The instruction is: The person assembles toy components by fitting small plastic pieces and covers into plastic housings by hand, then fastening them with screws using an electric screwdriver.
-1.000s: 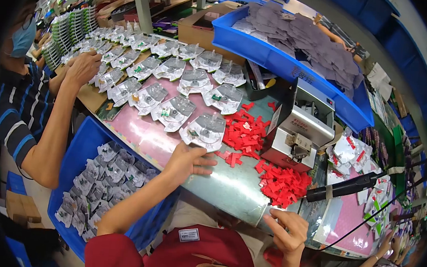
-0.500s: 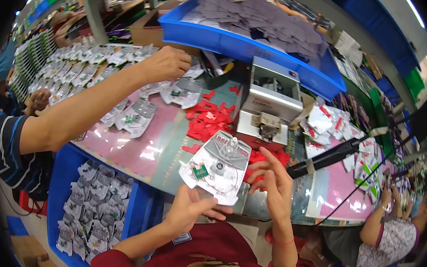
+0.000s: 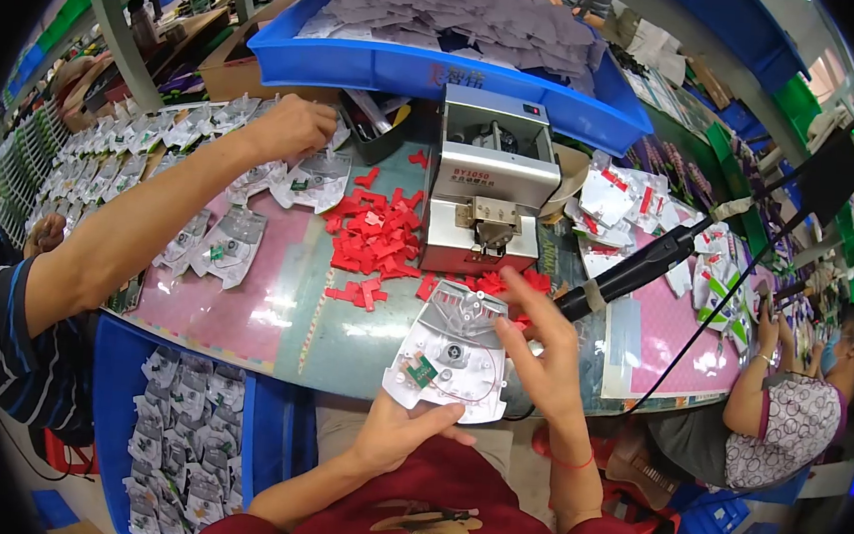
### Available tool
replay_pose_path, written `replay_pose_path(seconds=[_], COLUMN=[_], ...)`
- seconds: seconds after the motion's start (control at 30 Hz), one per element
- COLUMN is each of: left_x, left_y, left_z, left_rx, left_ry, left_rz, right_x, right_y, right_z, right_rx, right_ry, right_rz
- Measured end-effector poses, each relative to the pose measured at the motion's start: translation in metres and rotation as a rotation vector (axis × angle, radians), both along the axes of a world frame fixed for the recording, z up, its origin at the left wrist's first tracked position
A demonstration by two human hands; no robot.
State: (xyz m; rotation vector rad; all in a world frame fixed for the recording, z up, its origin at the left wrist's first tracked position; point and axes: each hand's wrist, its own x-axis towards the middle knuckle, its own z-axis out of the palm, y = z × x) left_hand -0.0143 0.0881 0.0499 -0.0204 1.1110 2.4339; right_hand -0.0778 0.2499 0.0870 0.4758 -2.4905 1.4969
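A white and grey plastic housing (image 3: 456,355) with a small green circuit board is held over the near edge of the table. My left hand (image 3: 408,430) grips its lower left edge, thumb on top. My right hand (image 3: 544,352) is at its upper right side, fingers apart; whether the fingertips touch the housing is hard to tell. Behind the housing lie red plastic pieces (image 3: 377,233) in a loose heap, beside a silver machine (image 3: 485,186) marked BY1050. More red pieces lie partly hidden behind the housing and my right hand.
A co-worker's arm (image 3: 140,219) reaches over rows of similar housings (image 3: 226,243) at left. Below it stands a blue bin (image 3: 249,434) of housings. A blue tray (image 3: 363,66) holds grey sheets. A black rod (image 3: 637,269) slants at right, near another person (image 3: 776,425).
The view has turned right. My left hand has picked up a housing and brought it in front of me, and my right hand has come up beside it. The co-worker's arm has reached across the rows.
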Motion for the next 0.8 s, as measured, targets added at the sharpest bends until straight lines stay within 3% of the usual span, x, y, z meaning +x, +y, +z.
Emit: replay_pose_path(seconds=[0.03,0.13,0.4,0.63,0.73,0.8], left_x=[0.000,0.000,0.006,0.010,0.014,0.026], left_y=[0.003,0.012,0.017,0.021,0.017,0.018], left_z=[0.000,-0.001,-0.015,-0.014,-0.015,-0.027], left_rx=[-0.002,-0.042,-0.441,-0.341,-0.489,-0.322], left_ry=[0.028,0.134,0.427,0.336,0.389,0.294], left_rz=[0.031,0.133,0.386,0.438,0.368,0.427], right_x=[0.002,0.016,0.036,0.040,0.046,0.054], right_y=[-0.001,-0.002,-0.031,-0.033,-0.031,-0.026], right_z=[0.007,0.035,0.023,0.005,-0.005,-0.009], right_rx=[0.110,0.340,0.490,0.428,0.354,0.309], right_ry=[0.106,0.383,0.449,0.579,0.690,0.764], right_rz=[-0.087,0.016,0.163,0.103,0.080,0.100])
